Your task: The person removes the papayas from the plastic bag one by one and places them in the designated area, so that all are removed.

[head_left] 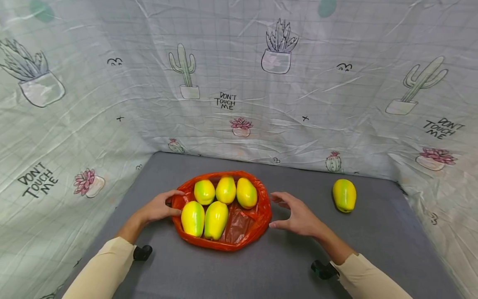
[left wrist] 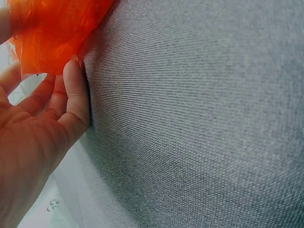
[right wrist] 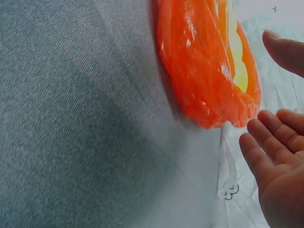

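Note:
A red plastic bag [head_left: 242, 226] lies spread open on the grey table, its rim rolled out into an oval. Inside sit several shiny yellow-green papayas [head_left: 215, 220], grouped to the left and back; bare red plastic shows at the front right. At the bag's left side, my left hand [head_left: 158, 207] touches the rim with thumb and fingers spread. In the left wrist view its fingertips rest against the red plastic [left wrist: 57, 38]. My right hand [head_left: 296, 216] stands just off the bag's right edge, thumb and fingers apart, holding nothing.
One more papaya [head_left: 344, 196] lies alone on the table at the right, beyond my right hand. A pale cloth [head_left: 246, 83] printed with cacti encloses the grey table [head_left: 231, 274] at the back and both sides.

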